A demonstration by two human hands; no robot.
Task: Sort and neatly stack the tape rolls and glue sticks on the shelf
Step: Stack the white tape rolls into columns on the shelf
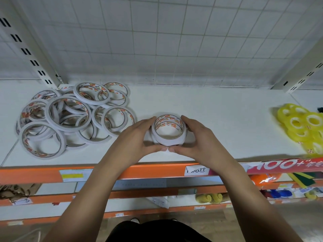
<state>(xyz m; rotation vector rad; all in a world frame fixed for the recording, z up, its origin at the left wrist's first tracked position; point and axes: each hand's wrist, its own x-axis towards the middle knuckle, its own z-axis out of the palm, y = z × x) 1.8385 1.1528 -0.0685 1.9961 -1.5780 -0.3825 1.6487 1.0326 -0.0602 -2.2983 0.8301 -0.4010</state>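
White tape rolls [57, 117] with red-printed cores crowd the left of the white shelf [218, 110]. Yellow rolls [300, 126] mark its right end; its front edge [35, 173] is orange.

Views: one, head-worn, wide-angle.
Station: above and before white shelf [218, 119], near.
Facing: forward, steeply down onto shelf top.
Frame centre: left hand [138, 135] and right hand [195, 137] cupping tape roll stack [168, 131], toward shelf front.
Behind shelf: gridded back panel [157, 41], upper frame.
Below shelf: orange front rail [153, 169], then lower tiers [57, 188], blurred, probably three.
Edges bowed by lens.
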